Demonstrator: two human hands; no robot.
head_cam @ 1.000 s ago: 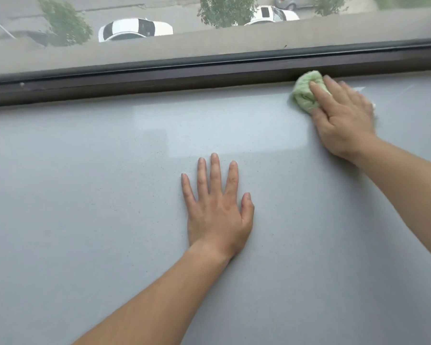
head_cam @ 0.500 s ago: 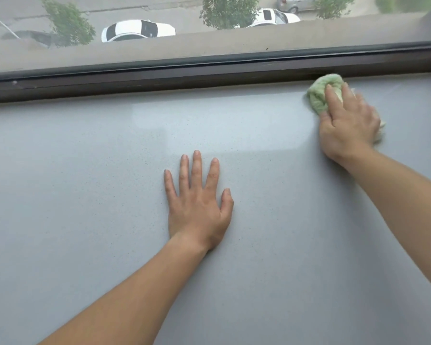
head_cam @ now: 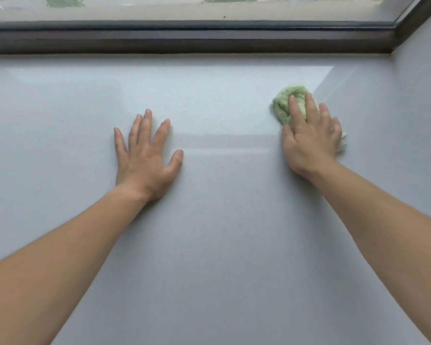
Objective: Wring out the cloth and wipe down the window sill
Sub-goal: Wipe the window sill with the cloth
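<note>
The window sill [head_cam: 222, 245] is a wide, smooth pale grey surface that fills most of the view. A bunched light green cloth [head_cam: 283, 107] lies on it at the right, well short of the window frame. My right hand [head_cam: 311, 138] presses down on the cloth with its fingers laid flat over it; green cloth shows beyond the fingertips and a little at the hand's right edge. My left hand [head_cam: 144, 158] rests flat on the sill at centre left, fingers spread, holding nothing.
A dark brown window frame [head_cam: 184, 41] runs along the sill's far edge, with glass above it. At the far right the frame meets a pale side wall [head_cam: 423, 83] in a corner. A faint shiny streak lies between my hands.
My right hand has drawn the cloth from the window frame's edge back toward me across the sill. The view has shifted right, bringing the corner into sight. My left hand stays flat.
</note>
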